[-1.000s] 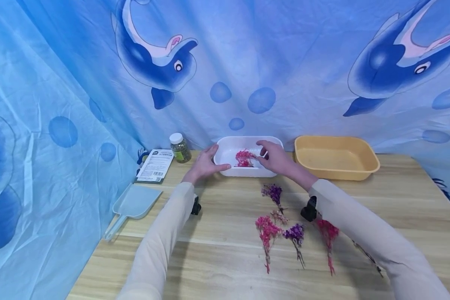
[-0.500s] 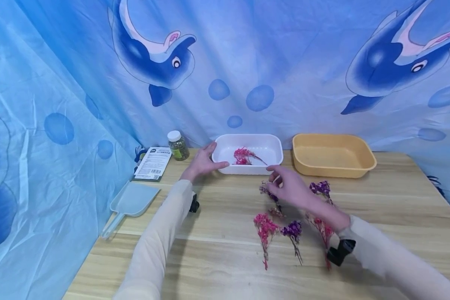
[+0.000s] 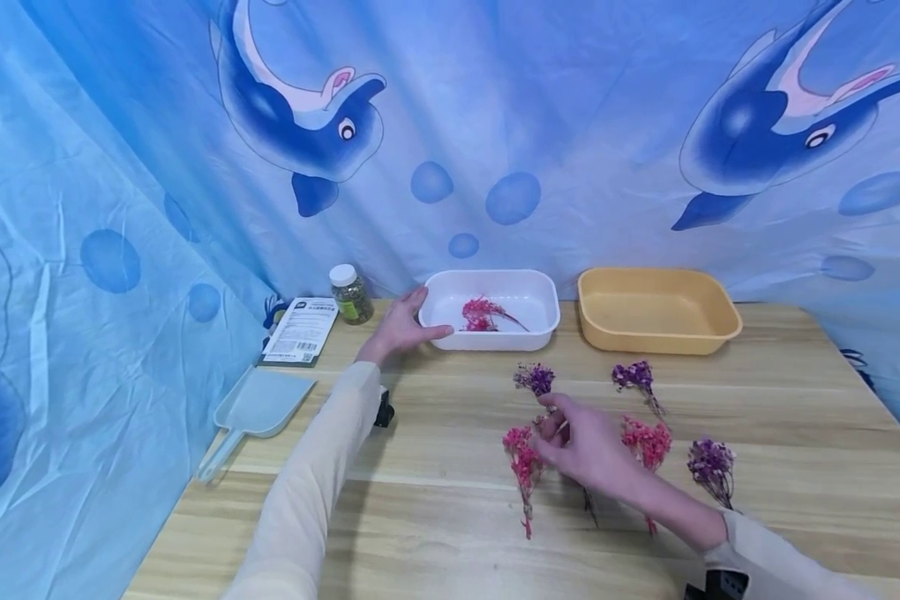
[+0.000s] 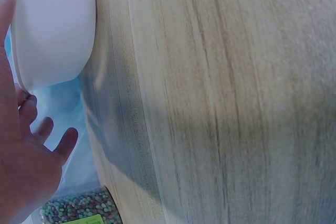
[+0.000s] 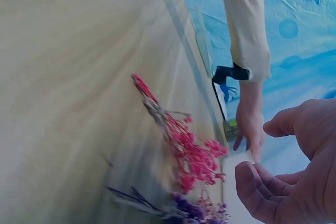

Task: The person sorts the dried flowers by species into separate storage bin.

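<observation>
"Left hand [image 3: 401, 325]?"
"Touching the tub [image 3: 495, 341] near the far edge of the table [image 3: 420, 517], thumb and fingers apart."
"Right hand [image 3: 588, 442]?"
"Over flowers [image 3: 523, 458] well inside the edges, thumb and fingertips apart; pink sprig [image 3: 480, 313] in the tub."

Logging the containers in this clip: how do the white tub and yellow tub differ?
The white tub holds pink flowers; the yellow tub shows a bare floor. The white tub looks smaller than the yellow tub. The left hand touches the white tub, while the yellow tub is untouched. Both are open-topped, have rounded corners and stand on the table.
</observation>
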Demonstrator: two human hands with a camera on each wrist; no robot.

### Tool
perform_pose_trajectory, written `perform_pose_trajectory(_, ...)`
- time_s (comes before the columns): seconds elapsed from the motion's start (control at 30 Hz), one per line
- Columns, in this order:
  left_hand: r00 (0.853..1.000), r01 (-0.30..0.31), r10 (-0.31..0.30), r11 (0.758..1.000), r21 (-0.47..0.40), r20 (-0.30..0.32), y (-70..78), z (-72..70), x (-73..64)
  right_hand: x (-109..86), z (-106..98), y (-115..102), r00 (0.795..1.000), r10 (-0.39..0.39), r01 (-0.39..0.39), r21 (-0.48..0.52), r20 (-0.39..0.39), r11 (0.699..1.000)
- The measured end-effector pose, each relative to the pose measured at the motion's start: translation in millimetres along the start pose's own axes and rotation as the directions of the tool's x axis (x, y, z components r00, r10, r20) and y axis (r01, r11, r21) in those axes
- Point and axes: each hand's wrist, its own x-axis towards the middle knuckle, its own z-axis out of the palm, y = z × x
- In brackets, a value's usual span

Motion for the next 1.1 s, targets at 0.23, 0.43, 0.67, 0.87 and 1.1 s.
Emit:
perform_pose_trajectory(0.23,1.0,-0.003,0.003,1.0,0.009,-0.004,0.2,0.8,-1.2,-22.7,14.3,-1.9,1.0,0.027,-0.027,0.022,0.001,0.999)
perform_pose_trajectory(0.43,1.0,0.003,-0.003,1.0,0.018,0.002,-0.7,0.4,-0.1,-37.9,27.9,-1.0,1.0,0.023,-0.024,0.063,0.015,0.998)
perform_pose_trajectory(0.67,1.0,0.008,-0.008,1.0,0.014,0.002,-2.2,1.2,-0.4,-42.9,45.7,3.1,0.999,0.042,-0.042,-0.033,-0.019,0.999)
perform_pose_trajectory(0.87,1.0,0.01,-0.01,1.0,0.006,0.001,-1.0,0.6,-1.2,-39.9,54.8,3.1,0.994,0.106,-0.11,-0.112,-0.035,0.988)
perform_pose_trajectory(1.1,1.0,0.012,-0.012,1.0,0.008,0.0,1.4,0.1,-1.5,-32.2,61.1,8.9,0.992,0.098,-0.11,-0.174,-0.077,0.979)
